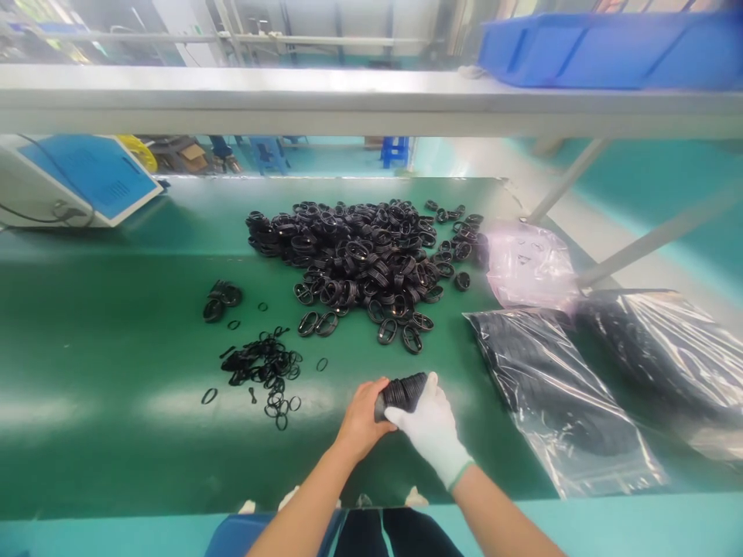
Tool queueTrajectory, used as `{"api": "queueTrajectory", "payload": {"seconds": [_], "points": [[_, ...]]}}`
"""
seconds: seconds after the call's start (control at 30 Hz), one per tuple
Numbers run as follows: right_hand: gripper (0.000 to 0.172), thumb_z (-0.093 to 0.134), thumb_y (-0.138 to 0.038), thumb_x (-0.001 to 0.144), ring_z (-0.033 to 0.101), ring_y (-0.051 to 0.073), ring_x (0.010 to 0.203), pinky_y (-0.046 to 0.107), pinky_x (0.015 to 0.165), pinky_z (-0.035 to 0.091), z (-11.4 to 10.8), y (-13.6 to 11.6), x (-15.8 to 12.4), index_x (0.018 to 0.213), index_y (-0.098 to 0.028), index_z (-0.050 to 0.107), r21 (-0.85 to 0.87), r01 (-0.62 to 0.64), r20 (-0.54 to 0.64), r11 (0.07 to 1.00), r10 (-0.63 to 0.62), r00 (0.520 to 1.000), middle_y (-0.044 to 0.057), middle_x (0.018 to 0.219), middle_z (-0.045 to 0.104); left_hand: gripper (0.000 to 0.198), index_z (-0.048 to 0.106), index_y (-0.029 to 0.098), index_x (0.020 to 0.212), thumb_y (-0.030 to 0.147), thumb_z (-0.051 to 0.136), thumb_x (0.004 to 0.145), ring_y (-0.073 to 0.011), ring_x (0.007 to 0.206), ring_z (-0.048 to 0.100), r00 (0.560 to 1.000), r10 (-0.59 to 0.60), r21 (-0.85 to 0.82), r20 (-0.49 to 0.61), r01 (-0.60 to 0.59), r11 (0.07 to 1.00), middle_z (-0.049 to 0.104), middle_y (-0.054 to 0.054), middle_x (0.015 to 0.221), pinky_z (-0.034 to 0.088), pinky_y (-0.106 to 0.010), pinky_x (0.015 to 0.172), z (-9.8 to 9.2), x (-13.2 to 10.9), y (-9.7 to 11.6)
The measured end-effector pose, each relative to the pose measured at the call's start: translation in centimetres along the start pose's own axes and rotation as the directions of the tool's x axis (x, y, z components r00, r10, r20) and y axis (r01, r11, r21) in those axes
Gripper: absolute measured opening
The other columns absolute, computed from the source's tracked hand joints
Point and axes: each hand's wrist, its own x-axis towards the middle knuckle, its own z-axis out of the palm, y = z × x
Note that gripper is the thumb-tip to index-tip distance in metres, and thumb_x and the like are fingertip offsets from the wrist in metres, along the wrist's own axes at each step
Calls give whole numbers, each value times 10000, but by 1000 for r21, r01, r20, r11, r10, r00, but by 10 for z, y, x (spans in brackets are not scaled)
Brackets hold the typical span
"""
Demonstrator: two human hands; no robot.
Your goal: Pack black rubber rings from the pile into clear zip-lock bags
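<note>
Both my hands grip a stack of black oval rings (402, 392) just above the green table (116, 371), near its front edge. My bare left hand (361, 418) wraps the stack's left end. My right hand (430, 429), in a white glove, closes over its right end. A big heap of the same black oval rings (360, 255) lies further back at the middle. A small scatter of thin black bands (264, 370) lies to the left of my hands, and a little cluster of rings (220, 299) sits beyond it.
Clear plastic bags of black parts (557, 387) (662, 356) lie at the right, with a pink bag (528, 263) behind them. A white and blue machine (75, 182) stands at the back left. A metal shelf (348, 100) overhead carries a blue bin (609, 46).
</note>
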Motion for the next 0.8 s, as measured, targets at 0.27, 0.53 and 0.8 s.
{"api": "queueTrajectory", "payload": {"seconds": [0.27,0.53,0.8], "points": [[1056,611,-471,581,306,369,1209,442,944,275,27,-9,-9,1366,-74,27,-28,-62,-139,998,58,989,216,1323,310,669,416,223,1234,129,603,599,-210,1205,334,999,53,3,-6,-53,999,454,-17,1288,290,-402,1020,6,1,-10],[1002,584,-442,586,297,364,1206,430,976,226,36,-20,-6,1353,-32,86,-19,-87,-223,996,80,971,223,1312,321,641,408,219,1237,154,580,623,-222,1181,348,995,90,156,-43,-82,984,467,-21,1284,291,-386,969,8,2,-13],[1079,635,-482,519,350,371,1133,462,980,204,45,-32,4,1345,2,137,-44,-162,-353,986,136,925,239,1238,380,553,400,210,1240,173,498,697,-216,1183,367,987,143,297,-71,-116,948,472,-33,1279,311,-361,943,13,14,-24]]}}
